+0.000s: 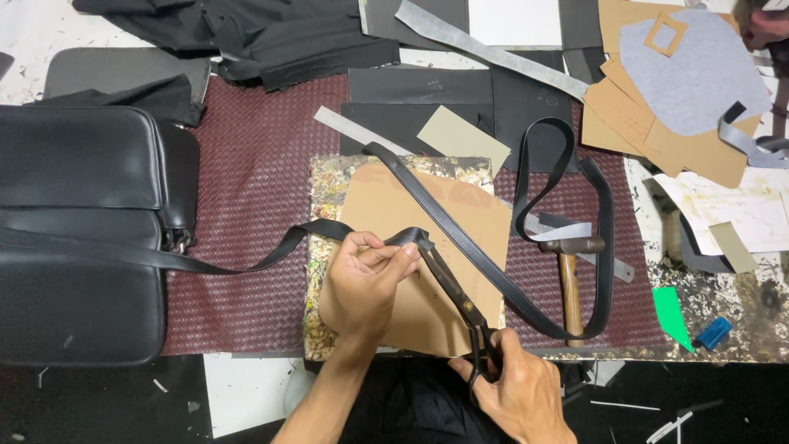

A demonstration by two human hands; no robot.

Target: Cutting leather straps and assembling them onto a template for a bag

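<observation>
On the brown card in the middle, the left hand pinches the black strap tight. The right hand, fingers closed in the handles, holds the scissors, tips at the strap. No cut shows yet. The hand hides the strap's fold. A black bag lies left.

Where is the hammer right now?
In the head view, the wooden-handled hammer lies right of centre on the maroon woven mat, inside the black strap's loop, beside the brown card.
</observation>
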